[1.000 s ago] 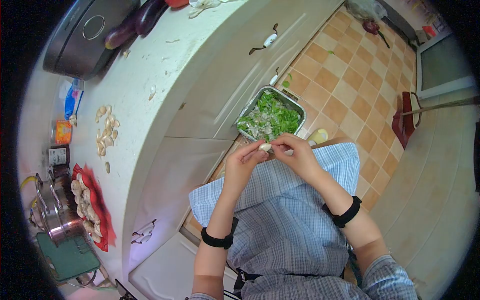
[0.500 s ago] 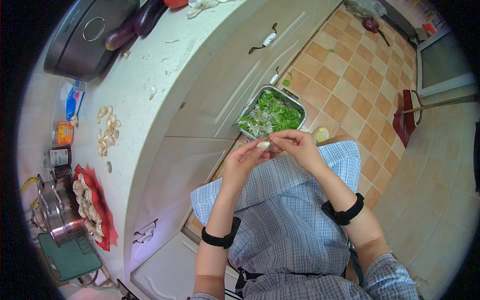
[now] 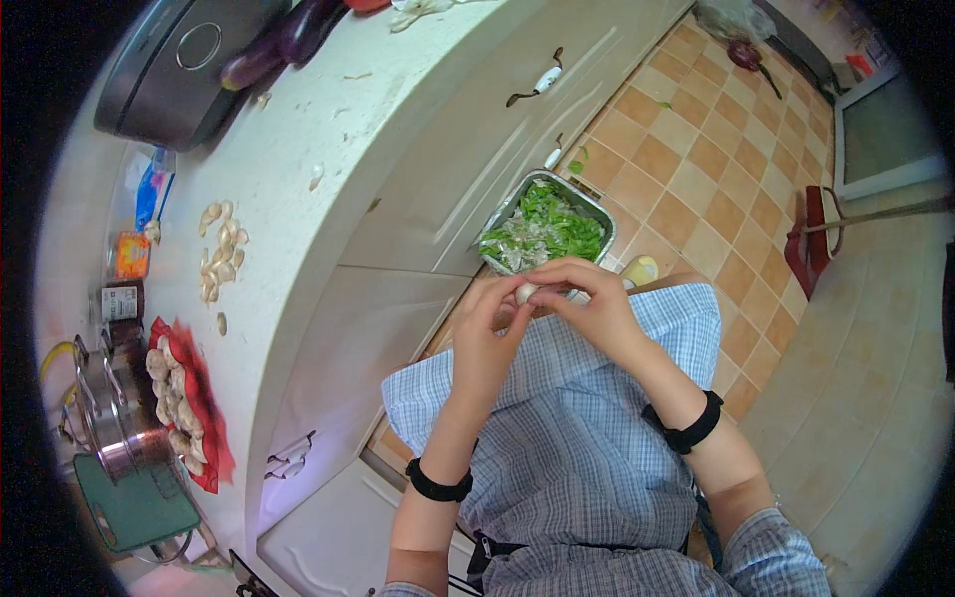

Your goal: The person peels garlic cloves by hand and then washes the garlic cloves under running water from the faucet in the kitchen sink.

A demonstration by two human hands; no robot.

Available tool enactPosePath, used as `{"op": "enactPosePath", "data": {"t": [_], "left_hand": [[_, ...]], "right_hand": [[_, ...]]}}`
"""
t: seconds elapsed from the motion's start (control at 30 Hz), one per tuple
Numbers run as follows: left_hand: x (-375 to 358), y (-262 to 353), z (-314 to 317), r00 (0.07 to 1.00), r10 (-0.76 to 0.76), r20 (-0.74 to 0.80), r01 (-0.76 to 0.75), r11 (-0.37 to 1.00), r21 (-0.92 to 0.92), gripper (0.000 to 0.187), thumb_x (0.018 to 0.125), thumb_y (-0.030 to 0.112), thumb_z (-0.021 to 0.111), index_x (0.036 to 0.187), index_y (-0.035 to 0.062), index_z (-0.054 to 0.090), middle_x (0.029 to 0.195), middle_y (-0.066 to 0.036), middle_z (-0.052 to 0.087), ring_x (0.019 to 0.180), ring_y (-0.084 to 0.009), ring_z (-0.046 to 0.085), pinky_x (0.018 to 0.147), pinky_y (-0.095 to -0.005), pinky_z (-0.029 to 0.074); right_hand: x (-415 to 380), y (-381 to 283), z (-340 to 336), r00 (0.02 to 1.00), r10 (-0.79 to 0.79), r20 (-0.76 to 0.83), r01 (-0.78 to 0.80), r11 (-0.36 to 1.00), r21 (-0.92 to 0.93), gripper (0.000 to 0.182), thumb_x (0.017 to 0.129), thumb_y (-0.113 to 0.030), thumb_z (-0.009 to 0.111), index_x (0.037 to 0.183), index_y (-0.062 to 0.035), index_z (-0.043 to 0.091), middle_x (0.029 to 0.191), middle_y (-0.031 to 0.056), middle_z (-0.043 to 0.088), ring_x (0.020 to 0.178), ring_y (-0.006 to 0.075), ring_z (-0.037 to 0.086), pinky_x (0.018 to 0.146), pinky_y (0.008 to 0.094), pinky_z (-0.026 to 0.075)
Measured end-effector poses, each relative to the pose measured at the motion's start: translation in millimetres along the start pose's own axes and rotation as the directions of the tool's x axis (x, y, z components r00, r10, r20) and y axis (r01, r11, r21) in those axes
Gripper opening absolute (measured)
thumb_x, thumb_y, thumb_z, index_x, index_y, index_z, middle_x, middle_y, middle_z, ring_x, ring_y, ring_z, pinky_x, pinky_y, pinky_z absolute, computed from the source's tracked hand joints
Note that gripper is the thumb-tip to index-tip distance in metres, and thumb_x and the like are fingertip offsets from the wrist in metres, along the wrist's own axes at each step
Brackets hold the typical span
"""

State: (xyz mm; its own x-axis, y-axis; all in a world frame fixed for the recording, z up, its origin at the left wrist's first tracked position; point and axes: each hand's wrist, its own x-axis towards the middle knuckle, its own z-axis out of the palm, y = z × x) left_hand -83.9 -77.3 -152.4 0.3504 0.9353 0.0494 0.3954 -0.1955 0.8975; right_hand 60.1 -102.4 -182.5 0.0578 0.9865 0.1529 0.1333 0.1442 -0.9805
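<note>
Left hand (image 3: 489, 333): fingers pinched on pale, smooth garlic clove (image 3: 524, 293) | Right hand (image 3: 594, 303): fingertips pinching same clove | Metal tray (image 3: 510, 205): rectangular, leafy scraps.

- tray (image 3: 494, 217): thin shiny metal foil
- countertop (image 3: 298, 129): pale, matt, speckled stone look
- floor tiles (image 3: 696, 169): glazed ceramic, slight sheen
- apron (image 3: 577, 438): checked woven cloth, matt
- pot (image 3: 109, 418): polished steel, glossy

Bright, even daylight; heavy fisheye bending, black vignette corners.
</note>
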Motion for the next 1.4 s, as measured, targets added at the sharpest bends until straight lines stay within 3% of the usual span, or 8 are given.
{"op": "enactPosePath", "data": {"t": [0.13,0.27,0.5,0.6,0.67,1.1,1.27,1.4], "left_hand": [[-2.0,5.9,-1.5,0.998,-0.018,-0.062,0.027,0.99,0.14,0.023,0.072,-0.003,0.059,0.094,0.0002,0.056,0.087,-0.008,0.056,0.075,-0.0139,0.057,0.067,-0.0236,0.046],[-3.1,-4.9,0.4,0.991,-0.024,-0.134,0.027,0.999,0.021,0.022,0.072,-0.002,0.06,0.094,0.0,0.056,0.084,-0.008,0.056,0.076,-0.0146,0.057,0.069,-0.0236,0.046],[-3.7,-9.4,0.5,0.989,-0.126,-0.083,0.104,0.968,-0.227,0.02,0.074,0.001,0.059,0.095,-0.0009,0.057,0.092,-0.01,0.057,0.085,-0.0167,0.057,0.074,-0.0259,0.047],[-3.7,-11.1,0.9,0.99,-0.096,-0.101,0.074,0.976,-0.203,0.019,0.074,0.001,0.059,0.093,-0.0012,0.058,0.093,-0.01,0.058,0.085,-0.0167,0.057,0.074,-0.026,0.047],[-4.5,-12.4,2.0,0.99,-0.075,-0.116,0.05,0.978,-0.201,0.019,0.074,0.001,0.059,0.093,-0.0012,0.058,0.093,-0.01,0.058,0.084,-0.0167,0.057,0.074,-0.026,0.047],[-4.6,4.5,0.0,0.993,-0.016,-0.118,0.015,1.0,-0.011,0.017,0.071,0.001,0.061,0.088,-0.0005,0.06,0.087,-0.009,0.059,0.079,-0.0168,0.058,0.071,-0.0256,0.047],[-3.3,6.2,-0.3,0.991,-0.006,-0.135,0.004,1.0,-0.015,0.017,0.07,0.001,0.063,0.087,0.0004,0.061,0.085,-0.008,0.061,0.08,-0.0159,0.058,0.072,-0.0246,0.046],[-2.0,-5.5,1.6,0.961,-0.274,-0.039,0.237,0.886,-0.398,0.019,0.075,-0.001,0.058,0.094,-0.0054,0.056,0.091,-0.01,0.059,0.082,-0.0146,0.058,0.072,-0.0241,0.048]], "right_hand": [[-2.1,4.8,6.4,0.981,0.193,-0.009,-0.187,0.961,0.204,0.015,0.076,-0.007,0.059,0.089,0.0008,0.059,0.087,0.0089,0.06,0.078,0.0138,0.059,0.069,0.0239,0.047],[-3.5,-0.6,9.4,0.954,0.301,-0.011,-0.285,0.913,0.292,0.015,0.079,-0.009,0.056,0.089,0.0016,0.059,0.082,0.0078,0.062,0.076,0.013,0.059,0.069,0.023,0.047],[-7.3,5.0,11.2,0.963,0.268,0.031,-0.268,0.935,0.233,0.016,0.078,-0.009,0.057,0.091,-0.0013,0.06,0.081,0.008,0.062,0.072,0.0128,0.059,0.065,0.024,0.047],[-4.7,-6.8,8.0,0.984,0.171,-0.042,-0.169,0.985,0.044,0.014,0.076,-0.007,0.059,0.089,-0.0021,0.061,0.08,0.0084,0.061,0.072,0.0149,0.058,0.065,0.0244,0.046],[-1.1,-9.1,6.7,0.989,-0.058,-0.133,0.056,0.998,-0.021,0.015,0.073,-0.005,0.061,0.087,-0.0019,0.061,0.079,0.0087,0.059,0.073,0.0173,0.057,0.065,0.0242,0.046],[2.0,-10.5,3.0,0.998,0.044,-0.054,-0.047,0.997,-0.058,0.008,0.072,-0.003,0.059,0.08,0.0005,0.06,0.074,0.0086,0.056,0.068,0.016,0.056,0.063,0.0237,0.046],[2.4,-4.2,7.5,0.985,0.157,-0.077,-0.142,0.975,0.169,0.01,0.074,-0.003,0.058,0.083,0.0022,0.058,0.08,0.0076,0.056,0.072,0.0125,0.056,0.064,0.0218,0.046],[1.4,-3.8,9.5,0.973,0.215,-0.081,-0.191,0.954,0.229,0.012,0.075,-0.003,0.057,0.086,0.0022,0.057,0.083,0.0078,0.056,0.075,0.0128,0.056,0.066,0.022,0.046]]}}
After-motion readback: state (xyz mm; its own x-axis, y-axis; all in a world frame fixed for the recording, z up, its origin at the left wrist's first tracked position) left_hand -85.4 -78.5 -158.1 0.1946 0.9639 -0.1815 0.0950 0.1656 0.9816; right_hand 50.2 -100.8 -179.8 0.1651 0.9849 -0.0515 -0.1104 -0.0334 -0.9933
